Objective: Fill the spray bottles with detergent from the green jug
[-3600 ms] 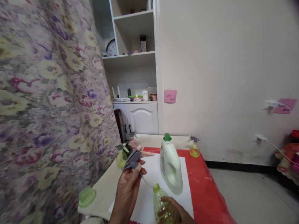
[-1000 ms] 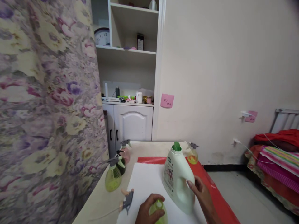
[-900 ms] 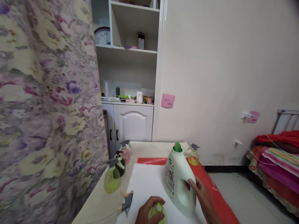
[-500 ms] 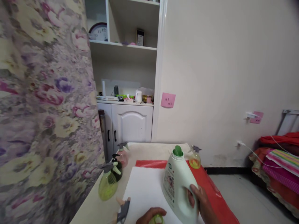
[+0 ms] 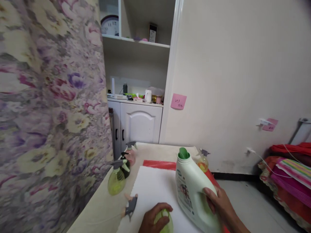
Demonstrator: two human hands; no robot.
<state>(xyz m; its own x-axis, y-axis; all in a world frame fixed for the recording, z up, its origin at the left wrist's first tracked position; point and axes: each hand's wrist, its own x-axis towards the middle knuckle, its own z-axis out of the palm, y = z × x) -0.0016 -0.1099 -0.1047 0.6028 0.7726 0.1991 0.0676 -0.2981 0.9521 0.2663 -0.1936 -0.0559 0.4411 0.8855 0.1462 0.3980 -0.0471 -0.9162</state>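
Note:
My right hand (image 5: 220, 202) grips the handle of a large pale green detergent jug (image 5: 194, 191). The jug has no cap on, and its green pouring spout (image 5: 184, 153) shows at the mouth; it leans slightly to the left. Low in the view, my left hand (image 5: 155, 215) is wrapped round a small yellow-green bottle (image 5: 166, 223) with an open neck. Left of that hand, a detached grey spray head (image 5: 130, 205) with its thin tube lies partly on the white sheet (image 5: 155, 181).
Along the table's left side stand a yellow-green spray bottle (image 5: 116, 181), a dark pump bottle (image 5: 124, 165) and a pink spray bottle (image 5: 130, 154). Another spray bottle (image 5: 203, 161) with orange-yellow liquid stands behind the jug. A red sheet (image 5: 159, 164) lies under the white one.
The camera view has shifted, bringing more of my left hand and the small bottle into sight. The jug leans a little more to the left, still in my right hand.

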